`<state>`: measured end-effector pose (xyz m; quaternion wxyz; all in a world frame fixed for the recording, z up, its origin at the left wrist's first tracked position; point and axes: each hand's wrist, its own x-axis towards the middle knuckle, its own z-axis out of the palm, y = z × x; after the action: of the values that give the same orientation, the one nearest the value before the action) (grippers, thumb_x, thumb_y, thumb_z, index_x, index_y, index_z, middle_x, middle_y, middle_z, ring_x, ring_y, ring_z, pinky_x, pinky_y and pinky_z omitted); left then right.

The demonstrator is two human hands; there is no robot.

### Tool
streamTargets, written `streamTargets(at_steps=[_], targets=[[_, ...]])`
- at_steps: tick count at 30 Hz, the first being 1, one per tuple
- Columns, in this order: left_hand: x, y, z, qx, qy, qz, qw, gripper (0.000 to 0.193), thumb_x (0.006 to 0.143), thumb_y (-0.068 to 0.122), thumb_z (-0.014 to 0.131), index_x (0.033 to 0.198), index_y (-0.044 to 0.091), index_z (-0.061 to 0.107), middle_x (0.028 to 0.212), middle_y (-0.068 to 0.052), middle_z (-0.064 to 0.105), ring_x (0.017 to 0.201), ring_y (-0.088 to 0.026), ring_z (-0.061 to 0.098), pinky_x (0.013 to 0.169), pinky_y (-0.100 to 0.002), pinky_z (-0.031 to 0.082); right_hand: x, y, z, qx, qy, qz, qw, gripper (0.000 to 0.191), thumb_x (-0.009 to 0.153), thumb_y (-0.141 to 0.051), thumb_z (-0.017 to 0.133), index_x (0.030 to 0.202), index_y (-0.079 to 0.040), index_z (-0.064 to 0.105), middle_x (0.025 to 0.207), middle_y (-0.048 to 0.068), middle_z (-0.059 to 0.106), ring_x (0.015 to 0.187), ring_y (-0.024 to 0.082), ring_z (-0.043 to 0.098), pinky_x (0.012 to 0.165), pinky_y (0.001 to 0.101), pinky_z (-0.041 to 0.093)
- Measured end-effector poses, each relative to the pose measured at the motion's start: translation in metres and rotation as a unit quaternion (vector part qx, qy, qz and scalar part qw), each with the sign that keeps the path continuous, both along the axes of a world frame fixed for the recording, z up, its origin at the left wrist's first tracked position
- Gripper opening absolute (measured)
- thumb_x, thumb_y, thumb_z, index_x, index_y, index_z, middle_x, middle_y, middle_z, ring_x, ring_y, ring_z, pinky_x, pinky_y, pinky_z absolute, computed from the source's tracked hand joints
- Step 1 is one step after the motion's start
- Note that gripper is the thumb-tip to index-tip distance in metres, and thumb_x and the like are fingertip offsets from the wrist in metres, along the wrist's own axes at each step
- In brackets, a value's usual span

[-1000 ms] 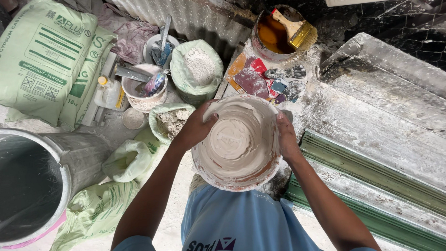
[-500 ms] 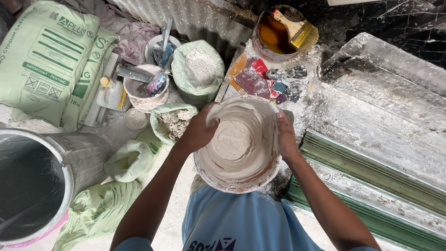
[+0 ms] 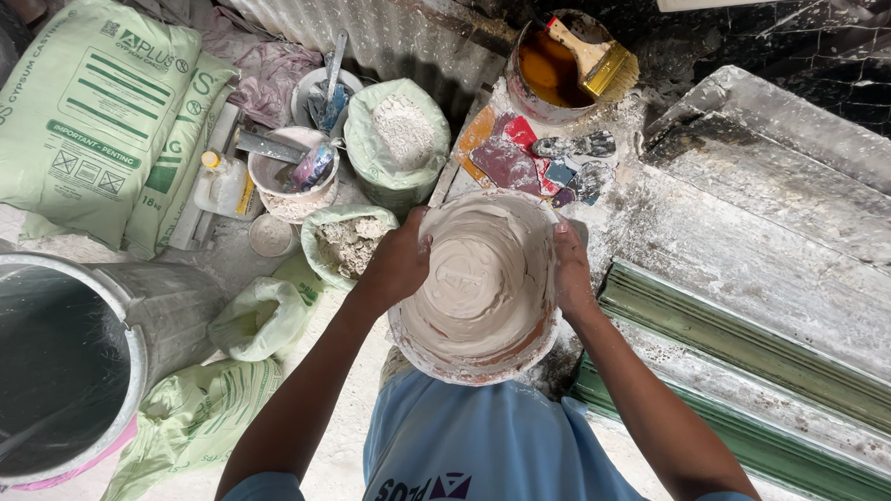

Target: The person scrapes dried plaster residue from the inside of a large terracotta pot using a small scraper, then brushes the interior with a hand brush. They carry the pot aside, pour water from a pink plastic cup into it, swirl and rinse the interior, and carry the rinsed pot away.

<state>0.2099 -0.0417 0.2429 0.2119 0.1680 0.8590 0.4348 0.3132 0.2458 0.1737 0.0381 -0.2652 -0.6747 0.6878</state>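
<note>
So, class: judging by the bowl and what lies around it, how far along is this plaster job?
Done: the bowl already holds smooth, thick pale paste, and open bags of powder sit beside it. In hand: the left hand and right hand grip the bowl's rim on both sides. Left: no fresh wet paste shows on the long moulds, only dried white crust.
</note>
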Motion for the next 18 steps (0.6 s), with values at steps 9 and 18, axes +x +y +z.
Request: streamTargets(at_steps=[9,18], targets=[[0.000,0.001,0.011,-0.069,0.038,0.007,0.997,0.043,0.099,0.019,0.057,0.139,0.007,0.044,0.078,-0.029,0.067,0.079,-0.050,0.067,0.072,-0.060,0.050,-0.002,-0.004,0.007,-0.010,0.006,0.009,1.000,0.064,0.106,-0.049,0.042,0.152,-0.005,0.046,0.144,0.010,0.057,0.131,0.020,0.051,0.114,0.0345,0.037],[0.003,0.000,0.013,-0.094,0.044,0.007,0.995,0.041,0.100,0.020,0.057,0.137,0.008,0.044,0.078,-0.028,0.068,0.078,-0.050,0.067,0.070,-0.061,0.049,-0.003,-0.005,0.009,-0.005,0.012,0.011,1.000,0.062,0.107,-0.047,0.041,0.151,-0.004,0.048,0.140,0.010,0.059,0.127,0.020,0.053,0.112,0.0336,0.039]])
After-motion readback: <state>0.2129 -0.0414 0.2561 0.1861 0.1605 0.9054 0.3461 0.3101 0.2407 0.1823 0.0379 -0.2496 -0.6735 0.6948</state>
